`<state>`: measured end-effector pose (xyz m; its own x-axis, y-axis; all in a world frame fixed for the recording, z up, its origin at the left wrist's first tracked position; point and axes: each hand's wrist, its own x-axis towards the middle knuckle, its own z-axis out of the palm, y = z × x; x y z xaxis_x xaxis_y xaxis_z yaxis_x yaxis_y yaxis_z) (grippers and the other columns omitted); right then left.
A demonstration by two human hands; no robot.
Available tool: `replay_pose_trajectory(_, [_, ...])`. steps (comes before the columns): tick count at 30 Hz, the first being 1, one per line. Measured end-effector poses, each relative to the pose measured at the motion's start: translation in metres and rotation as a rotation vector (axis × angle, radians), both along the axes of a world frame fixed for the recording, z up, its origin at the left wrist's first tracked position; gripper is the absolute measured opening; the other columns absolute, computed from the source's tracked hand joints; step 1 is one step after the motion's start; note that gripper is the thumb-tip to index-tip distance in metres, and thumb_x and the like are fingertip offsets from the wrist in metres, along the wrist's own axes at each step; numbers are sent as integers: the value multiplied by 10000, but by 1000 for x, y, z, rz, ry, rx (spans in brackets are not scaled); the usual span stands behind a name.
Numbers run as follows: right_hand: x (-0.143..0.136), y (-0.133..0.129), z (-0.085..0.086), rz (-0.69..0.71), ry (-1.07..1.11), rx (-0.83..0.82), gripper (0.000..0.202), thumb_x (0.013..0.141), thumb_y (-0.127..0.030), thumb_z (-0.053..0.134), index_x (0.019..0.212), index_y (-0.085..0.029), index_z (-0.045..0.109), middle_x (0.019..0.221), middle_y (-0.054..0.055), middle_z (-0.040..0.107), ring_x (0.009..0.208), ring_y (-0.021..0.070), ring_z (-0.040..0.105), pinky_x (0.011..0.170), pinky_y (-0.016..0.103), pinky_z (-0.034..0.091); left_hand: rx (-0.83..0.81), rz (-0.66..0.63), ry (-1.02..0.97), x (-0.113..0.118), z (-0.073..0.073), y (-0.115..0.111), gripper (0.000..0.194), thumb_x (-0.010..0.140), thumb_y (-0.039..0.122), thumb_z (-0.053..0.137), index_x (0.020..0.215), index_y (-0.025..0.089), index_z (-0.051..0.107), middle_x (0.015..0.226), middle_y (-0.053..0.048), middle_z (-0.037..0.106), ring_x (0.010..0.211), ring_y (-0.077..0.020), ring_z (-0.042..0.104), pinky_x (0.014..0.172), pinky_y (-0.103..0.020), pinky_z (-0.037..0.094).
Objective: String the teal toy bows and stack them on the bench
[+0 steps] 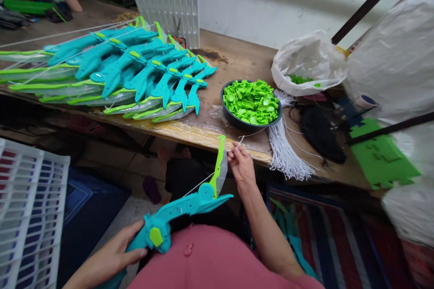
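Observation:
A teal plastic toy bow (179, 207) with a lime green limb (219, 162) lies across my lap, against the pink shirt. My left hand (117, 250) is wrapped around its teal body at the lower left. Beside the limb's upper tip, my right hand (241, 167) pinches a thin white string (242, 140). Another stretch of string runs from the bow's body toward the limb. Just beyond, on the table edge, a bundle of white strings (286, 151) hangs down. A dark bowl (233, 119) heaped with small lime green plastic pieces (252, 99) stands next to it.
Several finished-looking teal bows (135, 61) are piled on the table (233, 58) at left. Scissors (176, 29) stand behind them by a clear ribbed panel (166, 0). A white plastic bag (312, 58) sits at right. White crates (30, 207) rise at lower left.

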<state>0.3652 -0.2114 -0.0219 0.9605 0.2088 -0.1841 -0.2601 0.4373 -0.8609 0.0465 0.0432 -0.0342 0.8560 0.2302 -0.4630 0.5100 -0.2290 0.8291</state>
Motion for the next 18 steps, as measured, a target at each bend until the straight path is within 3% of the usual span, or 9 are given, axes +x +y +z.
replay_pose_trajectory(4, [4, -3, 5, -16, -89, -97, 399, 668, -402, 853, 952, -207, 653, 653, -65, 545, 538, 88, 492, 449, 202, 386, 70, 32, 94, -3, 7, -3, 624, 560, 595, 864, 1075, 250, 802, 1125, -119, 781, 1136, -415, 668, 946, -448, 578])
replay_pose_trajectory(7, [9, -8, 12, -62, -205, -212, 296, 736, -409, 798, 911, -200, 682, 634, -59, 537, 521, 83, 442, 453, 209, 318, 79, 14, 55, -6, 3, -6, 574, 616, 585, 844, 1074, 241, 801, 1110, -117, 785, 1129, -404, 674, 977, -455, 564])
replay_pose_trajectory(13, [10, -11, 32, -86, -549, -546, 109, 828, -307, 762, 860, -203, 770, 834, 10, 634, 784, 151, 571, 708, 280, 450, 310, 36, -26, -23, -22, -16, 599, 751, 574, 746, 1226, 209, 743, 1311, -152, 720, 1280, -417, 616, 1112, -510, 475])
replay_pose_trajectory(16, [8, -6, 34, -98, -798, -831, 159, 928, -303, 641, 857, -197, 737, 807, 8, 604, 694, 142, 551, 686, 290, 455, 328, -51, -41, -28, -28, -20, 566, 811, 546, 704, 1265, 209, 718, 1324, -148, 716, 1237, -395, 656, 1078, -479, 513])
replay_pose_trajectory(18, [8, -3, 32, -108, -861, -903, 174, 950, -297, 611, 855, -194, 715, 808, 9, 600, 671, 137, 547, 683, 289, 462, 348, -70, -48, -29, -29, -22, 561, 822, 550, 695, 1271, 215, 711, 1324, -146, 718, 1223, -388, 669, 1059, -464, 531])
